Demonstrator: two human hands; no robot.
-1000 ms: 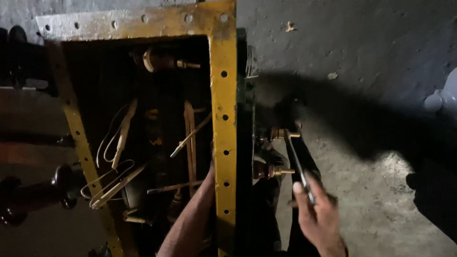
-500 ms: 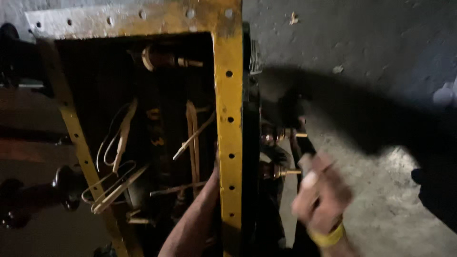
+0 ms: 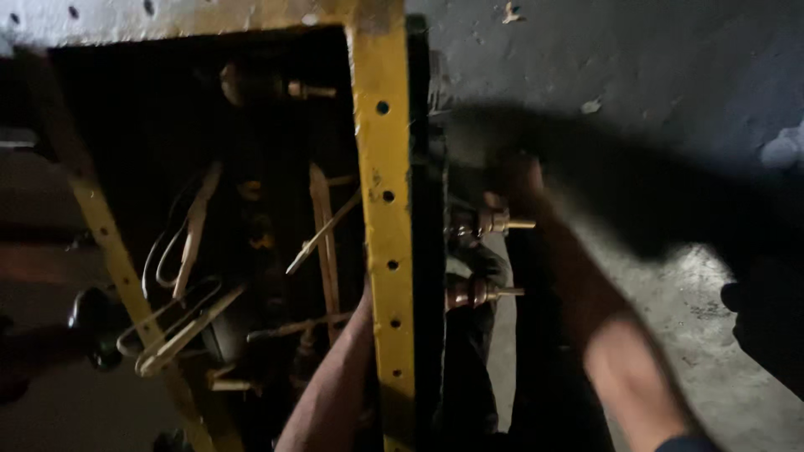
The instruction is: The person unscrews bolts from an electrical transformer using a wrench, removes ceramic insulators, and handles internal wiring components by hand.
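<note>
A: What is being worked on?

B: An open metal casing with a yellow perforated frame [image 3: 383,209] is seen from above. Inside it, pale copper straps and leads [image 3: 188,276] are laid out around dark parts. On the outer side wall, two brass threaded terminals [image 3: 490,224] are fitted, one above the other, the lower one [image 3: 484,291] just beneath.

A: And the hands?

B: The left hand [image 3: 356,322] is reached down inside the casing, close against the yellow frame; only the forearm and wrist are shown, so whether the fingers are spread or closed cannot be told. The right hand [image 3: 536,188] is stretched toward the upper terminal but is smeared by motion blur; no tool can be made out in it, and its grip cannot be told either.

A: How far along does the work appear?

B: The cover is already off and the interior exposed. Both terminals are seated in the wall with their studs protruding. It is judged that the job at the terminals is mid-way, with the casing yet to be closed.
</note>
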